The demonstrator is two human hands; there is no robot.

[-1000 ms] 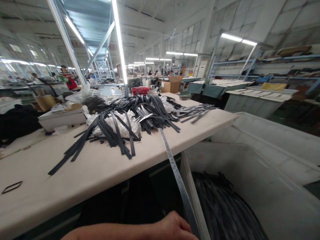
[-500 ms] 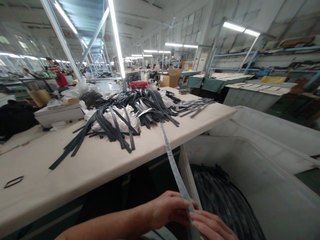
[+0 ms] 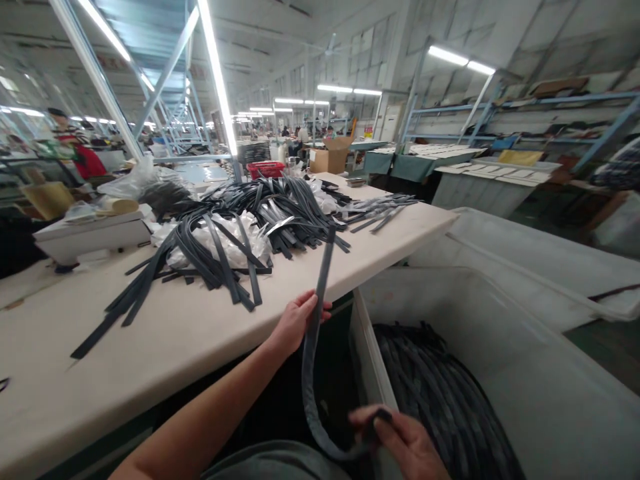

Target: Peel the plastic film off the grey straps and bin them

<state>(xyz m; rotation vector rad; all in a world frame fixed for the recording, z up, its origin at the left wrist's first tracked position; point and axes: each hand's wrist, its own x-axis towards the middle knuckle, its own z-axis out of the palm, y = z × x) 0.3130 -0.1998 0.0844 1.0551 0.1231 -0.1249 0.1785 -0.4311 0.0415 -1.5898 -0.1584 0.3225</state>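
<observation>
A long dark grey strap (image 3: 311,353) hangs in a curve between my two hands. My left hand (image 3: 299,319) pinches it partway along, near the table's front edge, and the strap's free end points up toward the pile. Low on the right, my right hand (image 3: 400,437) is closed on the strap's other end, slightly blurred, in front of the bin wall. Beyond them a heap of black straps (image 3: 270,213) lies on the table (image 3: 200,340), over crumpled clear plastic.
A large white bin (image 3: 480,293) at my right holds many dark straps (image 3: 440,393). Another white bin (image 3: 520,247) stands behind it. On the table's left are a white box (image 3: 93,233) and plastic bags (image 3: 160,187). A red basket (image 3: 265,169) and a cardboard box (image 3: 330,157) sit farther back.
My left hand has moved up and forward along the strap. My right hand stays low with the end, and the strap now sags between them, its dark side showing. The view has shifted right.
</observation>
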